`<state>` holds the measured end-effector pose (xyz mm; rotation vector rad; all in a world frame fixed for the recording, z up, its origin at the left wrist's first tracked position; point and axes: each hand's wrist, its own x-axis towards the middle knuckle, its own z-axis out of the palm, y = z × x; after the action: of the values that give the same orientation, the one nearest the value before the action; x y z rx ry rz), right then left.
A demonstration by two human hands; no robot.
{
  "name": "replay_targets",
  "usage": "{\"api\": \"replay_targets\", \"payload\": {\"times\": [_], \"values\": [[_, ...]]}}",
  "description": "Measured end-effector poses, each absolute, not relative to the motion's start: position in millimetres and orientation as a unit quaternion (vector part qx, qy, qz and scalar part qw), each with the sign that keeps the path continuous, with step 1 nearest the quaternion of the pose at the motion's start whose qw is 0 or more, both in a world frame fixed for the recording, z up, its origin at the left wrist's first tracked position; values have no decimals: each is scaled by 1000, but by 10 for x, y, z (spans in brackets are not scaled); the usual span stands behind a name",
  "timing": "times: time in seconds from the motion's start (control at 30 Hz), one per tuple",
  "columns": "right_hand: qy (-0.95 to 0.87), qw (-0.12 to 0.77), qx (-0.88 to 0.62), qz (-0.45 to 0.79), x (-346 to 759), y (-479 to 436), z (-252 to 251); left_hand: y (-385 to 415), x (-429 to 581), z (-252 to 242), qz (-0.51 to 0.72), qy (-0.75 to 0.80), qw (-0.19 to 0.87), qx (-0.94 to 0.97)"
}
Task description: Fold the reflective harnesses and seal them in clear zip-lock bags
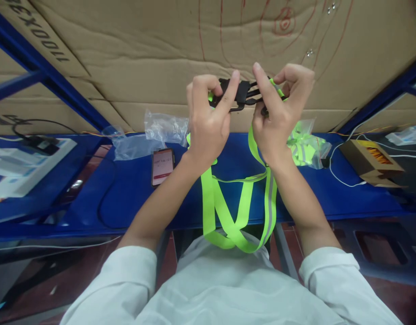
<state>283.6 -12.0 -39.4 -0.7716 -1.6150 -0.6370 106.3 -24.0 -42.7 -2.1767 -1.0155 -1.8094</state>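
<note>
Both hands are raised over the table, pinching a black plastic side-release buckle (242, 92) from either side. My left hand (210, 119) is closed on its wider socket half. Its pronged half (254, 94) is gripped by my right hand (275, 118), with the prongs at the socket's mouth; whether they are latched I cannot tell. Neon-yellow webbing shows beside the fingers at both ends. Below, a reflective harness of neon-yellow straps (208, 203) with a grey stripe hangs in loops over the table edge, down to the lap.
On the blue table (133, 198) lie a phone (162, 167), a clear plastic bag (165, 128) and a bag of yellow straps (306, 149). An opened cardboard box (366, 162) and white cable stand right. Cardboard (143, 58) walls the back between blue posts.
</note>
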Motion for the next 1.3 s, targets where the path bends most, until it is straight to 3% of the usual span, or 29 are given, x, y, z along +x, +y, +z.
{"api": "replay_targets", "payload": {"times": [0.17,0.4,0.5,0.63,0.87,0.93,1.13,1.3], "values": [[-685,561,-378,-270,2796,-128,-370,-177,1051,-455,-585,-304,186,-729],[-699,526,-402,-271,2722,-96,-370,-324,1150,-433,-549,-382,63,-741],[-734,488,-410,-233,2679,-220,-327,-361,1112,-395,-549,-381,96,-738],[-806,459,-363,-89,2753,-384,-174,-285,944,-298,-585,-347,169,-713],[-798,510,-244,207,2848,-338,-79,-418,945,-178,-613,-355,87,-701],[-778,526,-245,242,2835,-288,-105,-434,961,-167,-638,-323,28,-699],[-686,566,-299,347,2900,-130,-131,-410,919,-105,-630,-157,-382,-657],[-656,602,-350,291,2871,2,-205,-436,1010,-148,-543,-177,-542,-616]]}}
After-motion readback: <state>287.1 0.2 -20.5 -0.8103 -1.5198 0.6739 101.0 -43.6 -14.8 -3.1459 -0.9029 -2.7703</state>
